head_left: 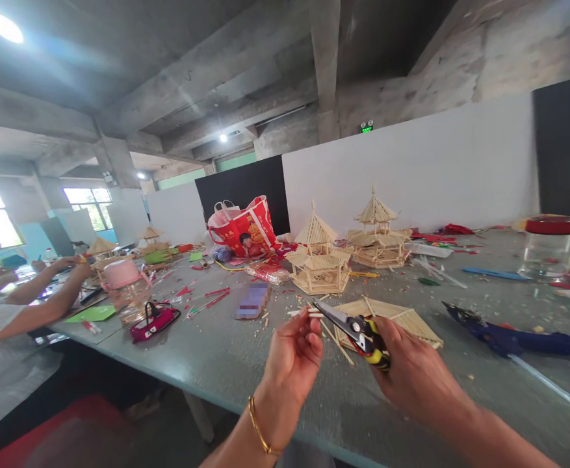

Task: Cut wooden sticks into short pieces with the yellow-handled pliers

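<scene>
In the head view, the left hand (pixel 292 354) is pinching a few thin sticks (pixel 307 313) just above the table (pixel 236 374), its fingers narrow around them. The right hand (pixel 411 374) is gripping the snips (pixel 357 330), fingers wrapping the yellow-and-black handles and blades pointing at the stick ends. A clean cut, I judge, is calling for sticks seated square and deep between the blades, fingertips back. A flat stick panel (pixel 404 317) is lying just behind the hands. Two stick pagodas (pixel 320 257), a blue glue gun (pixel 509 339) and a red-lidded jar (pixel 550 250) are sharing the scrap-littered grey surface. A co-worker's arm (pixel 45 305) is resting at far left, under bare concrete beams.
</scene>
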The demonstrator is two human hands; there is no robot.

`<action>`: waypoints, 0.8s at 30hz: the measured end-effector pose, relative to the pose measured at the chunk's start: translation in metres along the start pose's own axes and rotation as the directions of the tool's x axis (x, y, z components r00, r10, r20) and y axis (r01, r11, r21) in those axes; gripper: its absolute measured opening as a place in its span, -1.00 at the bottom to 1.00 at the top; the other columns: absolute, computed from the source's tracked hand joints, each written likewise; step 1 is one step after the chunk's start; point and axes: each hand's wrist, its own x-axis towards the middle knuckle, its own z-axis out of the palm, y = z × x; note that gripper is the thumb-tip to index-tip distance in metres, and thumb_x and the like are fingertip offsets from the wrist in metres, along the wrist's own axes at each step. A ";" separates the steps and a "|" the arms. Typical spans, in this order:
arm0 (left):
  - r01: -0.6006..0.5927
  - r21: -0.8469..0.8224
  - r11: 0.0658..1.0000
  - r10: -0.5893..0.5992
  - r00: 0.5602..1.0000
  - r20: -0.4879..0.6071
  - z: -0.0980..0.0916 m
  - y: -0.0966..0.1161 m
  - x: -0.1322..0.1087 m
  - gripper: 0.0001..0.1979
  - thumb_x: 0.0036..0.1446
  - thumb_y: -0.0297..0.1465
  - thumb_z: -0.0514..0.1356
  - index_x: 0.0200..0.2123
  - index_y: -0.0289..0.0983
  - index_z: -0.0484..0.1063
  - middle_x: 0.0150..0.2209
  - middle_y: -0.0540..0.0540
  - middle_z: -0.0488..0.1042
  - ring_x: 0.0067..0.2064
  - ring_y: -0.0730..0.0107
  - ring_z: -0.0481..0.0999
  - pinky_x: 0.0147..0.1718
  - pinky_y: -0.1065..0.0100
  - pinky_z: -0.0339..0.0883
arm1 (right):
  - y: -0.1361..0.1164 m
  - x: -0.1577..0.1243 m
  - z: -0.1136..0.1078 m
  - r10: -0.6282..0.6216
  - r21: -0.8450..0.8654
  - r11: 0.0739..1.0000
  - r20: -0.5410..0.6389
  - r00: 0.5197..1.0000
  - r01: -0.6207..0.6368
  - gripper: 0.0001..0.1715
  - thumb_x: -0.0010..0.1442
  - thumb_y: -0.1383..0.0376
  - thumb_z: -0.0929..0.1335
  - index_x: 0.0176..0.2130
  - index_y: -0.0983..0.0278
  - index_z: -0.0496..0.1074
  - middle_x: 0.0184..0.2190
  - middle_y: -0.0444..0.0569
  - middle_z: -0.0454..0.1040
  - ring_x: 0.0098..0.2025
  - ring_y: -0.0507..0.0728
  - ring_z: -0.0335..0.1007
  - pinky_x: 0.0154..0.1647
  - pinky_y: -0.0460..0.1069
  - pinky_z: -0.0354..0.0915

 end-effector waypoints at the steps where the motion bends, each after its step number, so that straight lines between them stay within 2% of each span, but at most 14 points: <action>1: -0.001 0.001 1.000 0.001 1.000 -0.005 0.001 0.000 -0.001 -0.79 0.16 -0.60 0.01 -0.48 -0.40 0.36 -0.63 -0.03 0.40 -0.63 0.62 0.42 -0.71 0.66 0.29 | 0.000 0.000 -0.001 0.003 -0.002 1.000 0.003 1.000 -0.003 -0.70 -0.12 0.43 0.19 -0.28 0.26 0.17 -0.51 0.01 0.44 -0.51 0.17 0.41 -0.54 -0.02 0.25; 5: -0.009 0.037 0.999 0.009 1.000 0.000 0.000 0.003 0.001 -0.82 0.14 -0.60 0.04 -0.47 -0.41 0.37 -0.61 -0.04 0.43 -0.61 0.59 0.45 -0.69 0.64 0.31 | 0.001 -0.002 -0.002 0.035 -0.008 0.999 0.023 0.999 -0.034 -0.80 -0.09 0.41 0.19 -0.37 0.20 0.16 -0.62 -0.09 0.41 -0.59 0.15 0.40 -0.62 -0.06 0.17; 8: -0.052 0.104 0.993 0.051 0.999 0.010 -0.006 0.007 0.007 -0.85 0.12 -0.60 0.07 -0.48 -0.40 0.38 -0.58 -0.05 0.46 -0.58 0.57 0.47 -0.67 0.62 0.33 | 0.008 -0.001 -0.001 0.130 0.031 0.991 0.018 0.991 -0.130 -0.82 -0.03 0.34 0.20 -0.32 0.21 0.20 -0.60 -0.09 0.44 -0.58 0.15 0.41 -0.60 -0.05 0.18; 10: -0.118 0.216 0.969 0.112 0.993 0.040 -0.011 0.013 0.013 -0.89 0.08 -0.58 0.11 -0.46 -0.40 0.40 -0.56 -0.05 0.47 -0.55 0.54 0.49 -0.64 0.60 0.35 | 0.013 0.002 0.000 0.227 0.063 0.972 0.001 0.974 -0.227 -0.80 0.02 0.27 0.19 -0.26 0.23 0.22 -0.54 -0.05 0.47 -0.54 0.15 0.42 -0.56 -0.04 0.21; 12: -0.206 0.402 0.892 0.181 0.978 0.101 -0.016 0.020 0.022 -0.95 0.03 -0.55 0.17 -0.46 -0.39 0.42 -0.54 -0.06 0.48 -0.53 0.50 0.50 -0.61 0.56 0.37 | 0.016 0.004 0.001 0.296 0.085 0.952 -0.005 0.955 -0.295 -0.78 0.05 0.24 0.19 -0.25 0.24 0.24 -0.49 -0.02 0.48 -0.50 0.16 0.43 -0.52 -0.03 0.23; 13: -0.252 0.510 0.822 0.209 0.968 0.141 -0.018 0.024 0.028 -0.97 -0.01 -0.54 0.20 -0.47 -0.39 0.42 -0.53 -0.07 0.49 -0.52 0.48 0.50 -0.59 0.54 0.38 | 0.017 0.004 0.002 0.310 0.090 0.947 0.000 0.951 -0.308 -0.77 0.05 0.23 0.18 -0.25 0.25 0.24 -0.47 -0.01 0.48 -0.49 0.16 0.43 -0.50 -0.02 0.24; 15: -0.325 0.716 0.617 0.250 0.944 0.213 -0.024 0.033 0.043 -0.96 -0.07 -0.53 0.25 -0.50 -0.40 0.42 -0.53 -0.08 0.49 -0.53 0.47 0.49 -0.59 0.52 0.36 | 0.017 0.004 0.003 0.301 0.093 0.949 0.021 0.953 -0.302 -0.76 0.04 0.23 0.19 -0.25 0.26 0.25 -0.45 0.02 0.48 -0.46 0.17 0.43 -0.46 -0.01 0.24; 18: -0.335 0.896 0.290 0.235 0.933 0.272 -0.034 0.042 0.072 -0.96 -0.12 -0.54 0.24 -0.52 -0.38 0.41 -0.60 -0.01 0.43 -0.58 0.51 0.44 -0.59 0.51 0.33 | 0.016 0.002 0.004 0.273 0.088 0.956 0.065 0.960 -0.278 -0.70 0.03 0.24 0.19 -0.20 0.29 0.24 -0.41 0.06 0.48 -0.41 0.20 0.42 -0.43 0.01 0.23; 21: -0.353 0.934 0.054 0.156 0.927 0.341 -0.047 0.047 0.096 -0.95 -0.11 -0.49 0.23 -0.49 -0.34 0.41 -0.61 0.03 0.41 -0.59 0.52 0.42 -0.57 0.49 0.32 | 0.016 0.001 0.004 0.280 0.082 0.954 0.090 0.956 -0.288 -0.71 0.02 0.24 0.20 -0.21 0.28 0.23 -0.45 0.04 0.47 -0.42 0.20 0.40 -0.45 0.00 0.21; 24: -0.400 0.910 -0.109 0.090 0.908 0.410 -0.055 0.049 0.109 -0.91 -0.07 -0.40 0.21 -0.47 -0.32 0.41 -0.59 0.03 0.42 -0.55 0.50 0.44 -0.54 0.48 0.29 | 0.016 0.001 0.003 0.290 0.087 0.951 0.093 0.952 -0.298 -0.74 0.00 0.24 0.21 -0.24 0.26 0.23 -0.48 0.01 0.45 -0.44 0.19 0.38 -0.45 0.00 0.20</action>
